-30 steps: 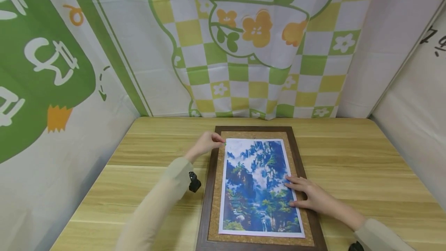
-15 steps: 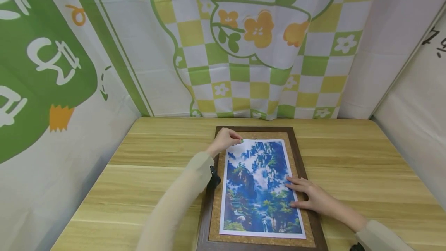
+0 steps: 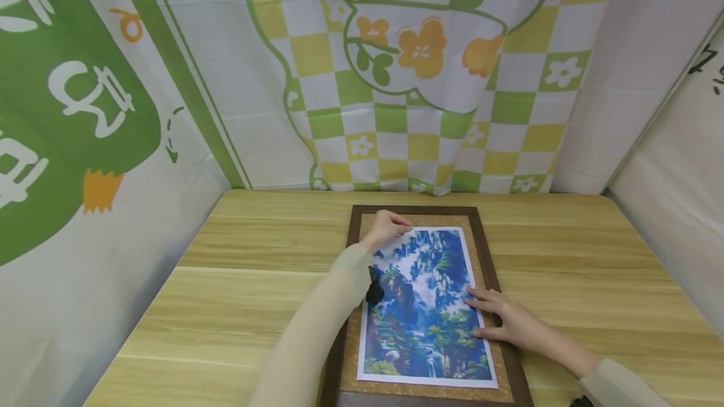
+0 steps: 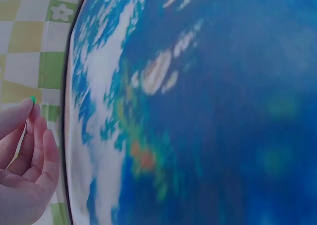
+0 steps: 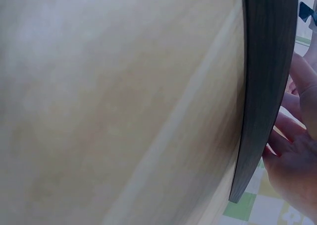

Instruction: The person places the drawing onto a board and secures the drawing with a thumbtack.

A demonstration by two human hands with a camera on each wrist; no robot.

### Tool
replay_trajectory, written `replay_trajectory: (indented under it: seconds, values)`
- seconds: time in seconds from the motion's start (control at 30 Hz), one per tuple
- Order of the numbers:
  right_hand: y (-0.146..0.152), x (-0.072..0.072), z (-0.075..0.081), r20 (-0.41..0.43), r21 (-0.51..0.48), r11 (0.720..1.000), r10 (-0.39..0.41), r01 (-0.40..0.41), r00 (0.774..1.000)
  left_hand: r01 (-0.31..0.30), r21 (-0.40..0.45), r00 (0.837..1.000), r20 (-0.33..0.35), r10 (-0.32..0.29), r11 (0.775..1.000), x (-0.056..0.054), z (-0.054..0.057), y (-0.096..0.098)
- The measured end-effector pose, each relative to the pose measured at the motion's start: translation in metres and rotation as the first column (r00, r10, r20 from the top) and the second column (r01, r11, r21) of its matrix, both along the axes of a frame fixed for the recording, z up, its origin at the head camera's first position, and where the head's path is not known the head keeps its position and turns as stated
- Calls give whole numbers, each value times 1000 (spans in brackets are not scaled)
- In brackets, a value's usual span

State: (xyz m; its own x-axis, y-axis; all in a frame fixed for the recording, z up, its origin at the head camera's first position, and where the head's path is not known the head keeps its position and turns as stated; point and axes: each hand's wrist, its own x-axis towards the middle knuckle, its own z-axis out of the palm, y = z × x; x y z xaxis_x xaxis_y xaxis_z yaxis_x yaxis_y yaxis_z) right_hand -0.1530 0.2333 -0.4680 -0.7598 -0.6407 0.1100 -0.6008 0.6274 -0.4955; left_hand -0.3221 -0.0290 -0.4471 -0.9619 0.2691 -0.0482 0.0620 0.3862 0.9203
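counter (image 3: 226, 306): pale, wood-grained | back cloth (image 3: 415, 90): flowered, green-yellow checked | left cloth (image 3: 113, 143): white, green, lettered | right cloth (image 3: 673, 193): white, black-marked

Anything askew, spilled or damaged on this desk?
Nothing stands out. The landscape print sits roughly square within the dark frame, with no visible tears or spills. The left hand pinches a small green piece by its top edge; the right hand rests over its right edge.

Got a blue-green-white mountain-patterned rectangular paper print (image 3: 428, 306), tiny bright-green pin (image 4: 33, 100), plain dark-brown wooden frame (image 3: 485, 262), plus green-yellow-white checked hanging cloth (image 3: 390, 118).
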Motion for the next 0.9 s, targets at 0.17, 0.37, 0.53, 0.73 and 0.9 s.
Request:
replay_trajectory:
  seconds: [0.17, 0.37, 0.53, 0.73, 0.9]
  values:
    - [0, 0, 1, -33, -3, 1000, 9, -10, 999, -91, -4, 995, 29, 91, 996, 8, 6, 13]
    - [1, 0, 1, -69, -1, 1000, 27, -28, 997, -132, 29, 990, 61, 130, 991, 4, -6, 21]
    - [1, 0, 0, -60, -1, 1000, 30, -30, 998, -133, 22, 990, 49, 131, 991, -4, -17, 23]
    - [1, 0, 1, -49, -2, 1000, 25, -25, 998, -150, -7, 987, 58, 150, 989, -6, -17, 25]
    - [1, 0, 2, -28, -3, 1000, 22, -22, 999, -169, -61, 983, 58, 172, 984, 1, -8, 28]
